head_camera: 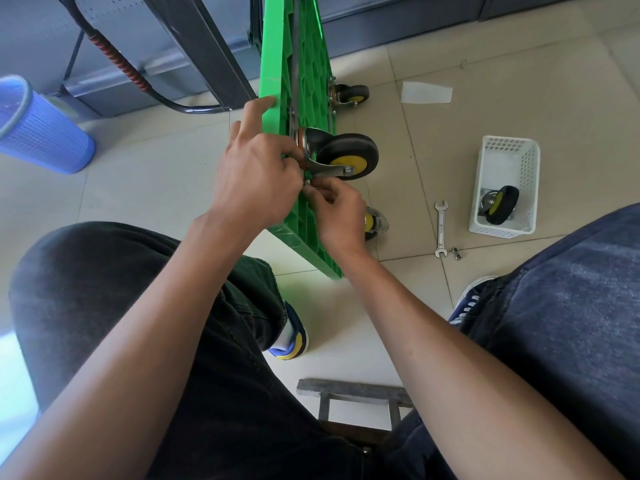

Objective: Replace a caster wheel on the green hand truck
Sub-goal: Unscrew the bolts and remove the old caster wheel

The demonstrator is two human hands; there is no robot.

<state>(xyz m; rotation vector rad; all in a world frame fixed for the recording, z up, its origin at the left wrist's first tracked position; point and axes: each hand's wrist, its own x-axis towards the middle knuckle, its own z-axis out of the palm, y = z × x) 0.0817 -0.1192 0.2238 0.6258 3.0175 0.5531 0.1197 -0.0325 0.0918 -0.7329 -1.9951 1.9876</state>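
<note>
The green hand truck (304, 74) stands on its edge on the tiled floor, underside facing right. A black caster wheel with a yellow hub (346, 155) sits against the deck at mid-height. My left hand (256, 174) grips the deck edge and the caster's mounting plate, index finger stretched up along the edge. My right hand (337, 211) pinches a small metal fastener just under the caster's bracket; whether it is a nut or a bolt is hidden by the fingers. Another caster (349, 93) is mounted higher up, and a third (374, 223) peeks out behind my right hand.
An open-ended wrench (440, 228) lies on the floor with two loose nuts (457, 251) beside it. A white perforated basket (507, 185) holds another caster wheel (502, 204). A blue bin (38, 126) stands at left. My knees and shoes frame the floor; a stool's edge (353, 389) lies below.
</note>
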